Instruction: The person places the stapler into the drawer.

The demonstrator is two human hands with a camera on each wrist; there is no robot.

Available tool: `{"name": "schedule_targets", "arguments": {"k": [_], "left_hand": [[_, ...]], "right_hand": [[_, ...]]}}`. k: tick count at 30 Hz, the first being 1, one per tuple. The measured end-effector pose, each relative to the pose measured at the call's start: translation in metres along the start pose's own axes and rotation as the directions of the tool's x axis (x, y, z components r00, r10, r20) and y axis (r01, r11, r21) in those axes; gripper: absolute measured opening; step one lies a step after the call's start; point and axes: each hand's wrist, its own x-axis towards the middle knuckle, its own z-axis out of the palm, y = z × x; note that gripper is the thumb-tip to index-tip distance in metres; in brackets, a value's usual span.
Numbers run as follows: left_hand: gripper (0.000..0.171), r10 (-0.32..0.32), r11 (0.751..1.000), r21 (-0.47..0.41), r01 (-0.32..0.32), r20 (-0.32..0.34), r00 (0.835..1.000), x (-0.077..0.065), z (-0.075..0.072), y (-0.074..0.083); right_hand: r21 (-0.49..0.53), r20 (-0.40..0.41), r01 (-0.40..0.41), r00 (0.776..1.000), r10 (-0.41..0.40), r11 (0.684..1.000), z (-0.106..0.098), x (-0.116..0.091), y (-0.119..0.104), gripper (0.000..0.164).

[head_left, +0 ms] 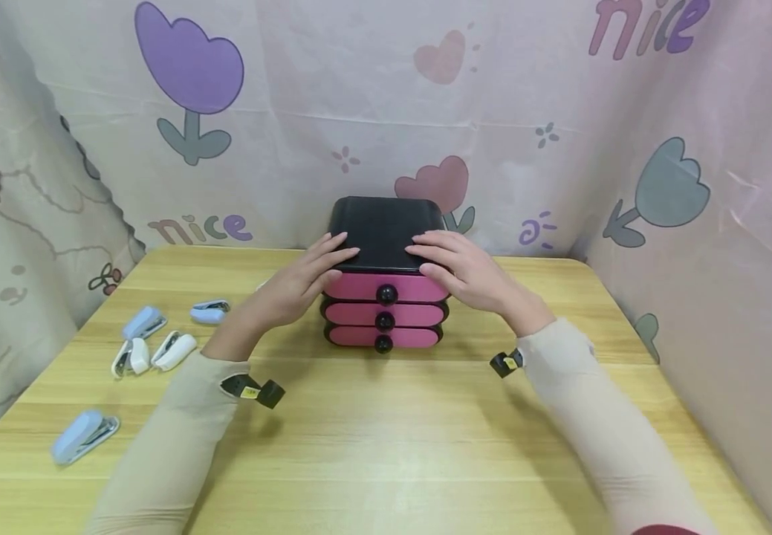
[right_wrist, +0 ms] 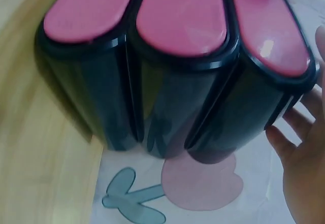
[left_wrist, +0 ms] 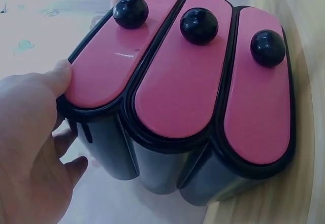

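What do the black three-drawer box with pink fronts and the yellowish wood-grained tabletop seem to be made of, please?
The black three-drawer box with pink fronts: probably glossy moulded plastic, given smooth highlights and rounded edges. The yellowish wood-grained tabletop: wood or laminate, satin, showing grain and soft sheen.

Yellowish wooden tabletop leaves room before the black chest with pink drawers; pale-blue staplers and white staplers obstruct the left.

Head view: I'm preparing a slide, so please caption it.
Left hand and right hand touch a black-and-pink three-drawer box, with staplers to its left.
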Motion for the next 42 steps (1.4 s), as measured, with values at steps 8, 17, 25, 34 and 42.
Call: {"name": "schedule_targets", "arguments": {"k": [8,17,25,34,42], "left_hand": [[0.046,-0.004,0.999,0.049,0.009,-0.090,0.996,-0.005,0.003,0.015],[0.028,0.177,0.984,0.103,-0.147,-0.424,0.888,-0.012,0.012,0.063],[0.026,-0.188,0.863,-0.496,0.098,-0.137,0.973,-0.018,0.027,0.085],[0.035,-0.282,0.336,-0.884,0.323,0.233,0.931,-0.013,0.051,0.078],[0.046,-0.254,0.063,-0.922,0.383,0.356,0.899,-0.007,0.064,0.070]], "right_hand": [[-0.010,0.193,-0.064,0.979,0.065,0.998,-0.009,0.006,0.008,0.051],[0.005,0.179,-0.100,0.979,0.098,0.995,-0.013,0.012,0.006,0.050],[0.040,0.176,-0.137,0.976,0.128,0.990,-0.008,0.011,0.006,0.049],[0.061,0.163,-0.156,0.976,0.145,0.986,0.000,0.008,0.006,0.048],[0.075,0.170,-0.168,0.974,0.153,0.983,-0.003,0.010,0.004,0.048]]}}
